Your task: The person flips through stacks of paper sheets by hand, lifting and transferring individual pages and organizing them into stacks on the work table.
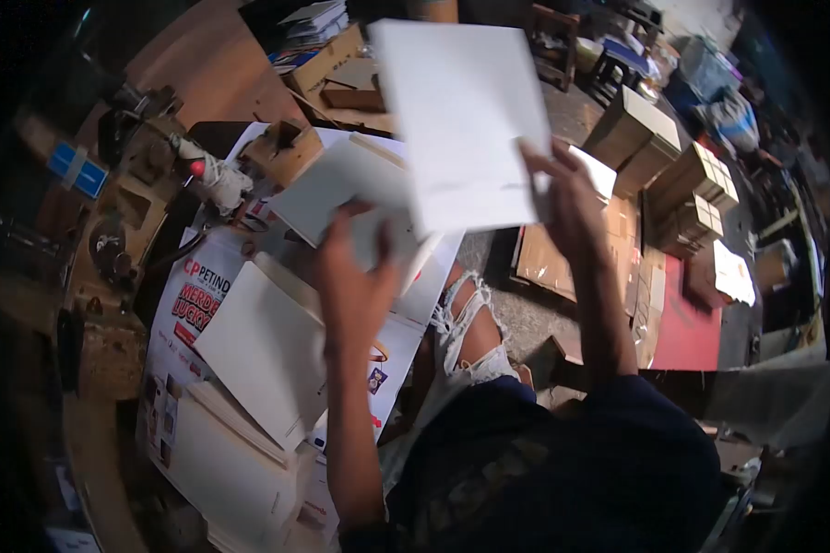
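Note:
My right hand [567, 198] grips the right edge of a white paper sheet [466, 120], holding it raised in front of me. The sheet is slightly blurred, and I cannot tell whether it is one leaf or several. Lower and to the left, my left hand [355, 267] is open with its fingers apart. It hovers over or beside a pale grey stack of paper [332, 189]; whether it touches the stack is unclear. A cream stack [263, 346] lies just left of my left wrist, and another paper stack [235, 465] sits nearer me.
A printed banner [180, 313] covers the work surface. Along the left runs a machine [124, 230] with a cloth-wrapped part [217, 180]. Tied bundles [696, 180] and a tall block of stacked paper [632, 138] stand at the right, by cardboard [563, 263] and a red sheet [687, 318].

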`<state>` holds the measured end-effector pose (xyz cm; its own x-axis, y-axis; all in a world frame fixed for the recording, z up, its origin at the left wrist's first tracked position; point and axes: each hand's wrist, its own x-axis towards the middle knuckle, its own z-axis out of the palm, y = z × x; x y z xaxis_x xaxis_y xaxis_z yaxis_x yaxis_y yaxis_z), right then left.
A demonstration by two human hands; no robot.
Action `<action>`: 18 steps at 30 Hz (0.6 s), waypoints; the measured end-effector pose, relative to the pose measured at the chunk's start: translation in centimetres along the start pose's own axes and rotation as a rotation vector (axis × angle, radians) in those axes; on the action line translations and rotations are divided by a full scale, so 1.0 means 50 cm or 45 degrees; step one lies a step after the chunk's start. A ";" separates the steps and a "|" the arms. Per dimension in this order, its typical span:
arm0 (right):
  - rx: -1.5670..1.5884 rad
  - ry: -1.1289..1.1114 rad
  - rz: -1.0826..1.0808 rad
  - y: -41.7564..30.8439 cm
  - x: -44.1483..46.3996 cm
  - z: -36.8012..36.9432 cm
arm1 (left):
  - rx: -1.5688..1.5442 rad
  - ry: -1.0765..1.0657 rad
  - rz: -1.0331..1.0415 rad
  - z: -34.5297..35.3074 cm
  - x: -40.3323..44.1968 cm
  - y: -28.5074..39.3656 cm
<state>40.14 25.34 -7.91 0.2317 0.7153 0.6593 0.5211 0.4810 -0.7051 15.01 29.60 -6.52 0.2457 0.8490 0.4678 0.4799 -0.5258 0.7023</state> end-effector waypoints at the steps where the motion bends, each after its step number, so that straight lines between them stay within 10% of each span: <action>1: 0.393 0.071 0.217 0.006 0.016 -0.017 | 0.042 -0.117 0.050 0.037 0.020 -0.007; 5: 0.959 0.344 0.644 -0.007 0.051 -0.066 | 0.595 -0.185 0.212 0.116 0.027 -0.006; 13: 0.646 0.137 0.815 0.110 0.034 -0.035 | -0.043 -0.334 -0.203 0.064 0.039 -0.039; 18: 0.320 -0.182 0.996 0.079 0.061 0.000 | -0.315 0.066 -0.318 -0.021 -0.030 0.028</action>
<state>42.91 29.41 -8.70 0.3355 0.9393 -0.0723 0.0504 -0.0946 -0.9942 14.44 27.52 -5.70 0.1002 0.9525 0.2877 0.2999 -0.3046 0.9040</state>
